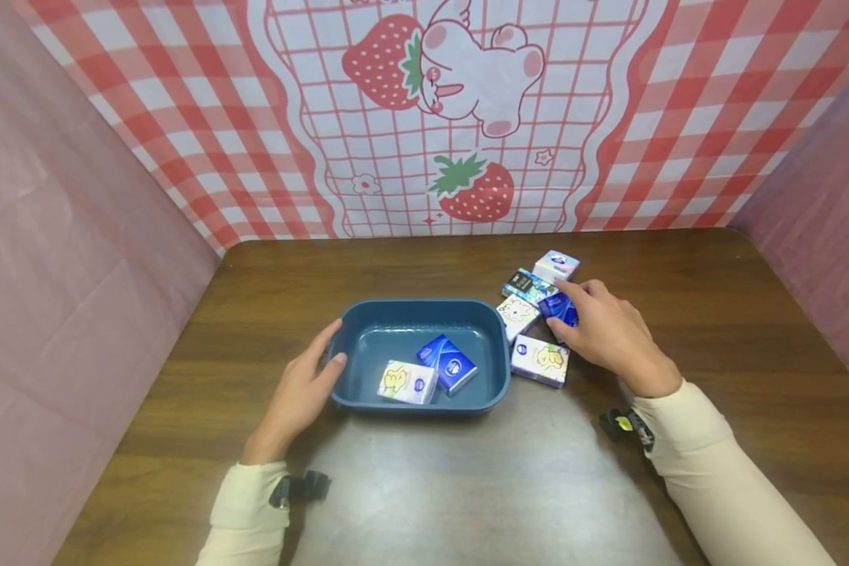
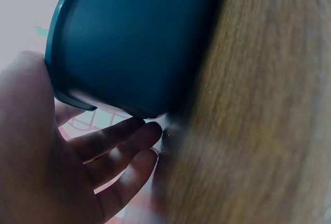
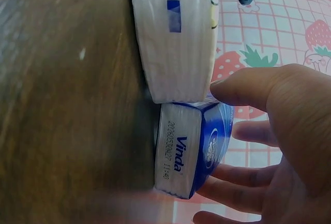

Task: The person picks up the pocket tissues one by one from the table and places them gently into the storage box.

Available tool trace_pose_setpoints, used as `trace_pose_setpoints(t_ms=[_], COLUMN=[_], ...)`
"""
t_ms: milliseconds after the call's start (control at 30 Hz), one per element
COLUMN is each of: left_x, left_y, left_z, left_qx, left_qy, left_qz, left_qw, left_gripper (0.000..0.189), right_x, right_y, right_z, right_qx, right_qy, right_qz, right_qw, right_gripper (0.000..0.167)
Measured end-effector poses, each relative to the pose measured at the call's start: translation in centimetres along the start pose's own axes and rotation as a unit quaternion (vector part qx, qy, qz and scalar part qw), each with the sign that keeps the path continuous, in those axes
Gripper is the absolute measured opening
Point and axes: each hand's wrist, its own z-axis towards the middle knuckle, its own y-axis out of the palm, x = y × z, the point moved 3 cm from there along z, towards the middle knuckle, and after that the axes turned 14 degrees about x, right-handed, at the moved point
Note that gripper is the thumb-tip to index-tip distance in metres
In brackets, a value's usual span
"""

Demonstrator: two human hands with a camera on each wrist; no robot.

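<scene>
A dark blue plastic bin (image 1: 424, 409) stands on the table, holding a blue tissue pack (image 1: 460, 369) and a white pack with a yellow cartoon (image 1: 399, 380). My left hand (image 1: 299, 393) rests at the bin's left end, its thumb over the rim and its fingers along the outside wall. To the right, my right hand (image 1: 604, 330) spreads over a blue Vinda tissue pack (image 3: 178, 151), partly covering it; thumb and fingers lie around it without a clear grip. Nearest the thumb in the right wrist view is a white tissue pack (image 3: 176, 43).
Beside the bin's right end lie a patterned white pack (image 1: 518, 314), a dark-labelled floral pack (image 1: 527, 284), a pale pack (image 1: 556, 265) and a yellow-cartoon pack (image 1: 540, 360). A red-checked cloth (image 1: 255, 118) hangs behind the wooden table (image 1: 255, 275); pink cloths hang at both sides.
</scene>
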Motion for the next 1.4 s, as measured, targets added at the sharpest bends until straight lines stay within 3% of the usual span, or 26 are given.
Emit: trace_pose_setpoints(t_ms=[767, 1133, 1400], left_x=[-0.16, 0.03, -0.12], left_y=[0.13, 0.08, 0.09], left_z=[0.21, 0.14, 0.16], left_qx=[0.001, -0.007, -0.002], left_qy=[-0.001, -0.017, -0.008], left_qz=[-0.006, -0.004, -0.002], left_qw=[1.0000, 0.9998, 1.0000], left_gripper=[0.055, 0.055, 0.055], right_x=[-0.09, -0.24, -0.37], right_y=[-0.02, 0.02, 0.06], right_z=[0.06, 0.02, -0.10], right_qx=[-0.005, -0.004, -0.002], right_qy=[0.005, 0.005, 0.001], right_qz=[0.005, 0.008, 0.009], right_qw=[1.0000, 1.0000, 1.0000], right_gripper=[0.064, 0.065, 0.064])
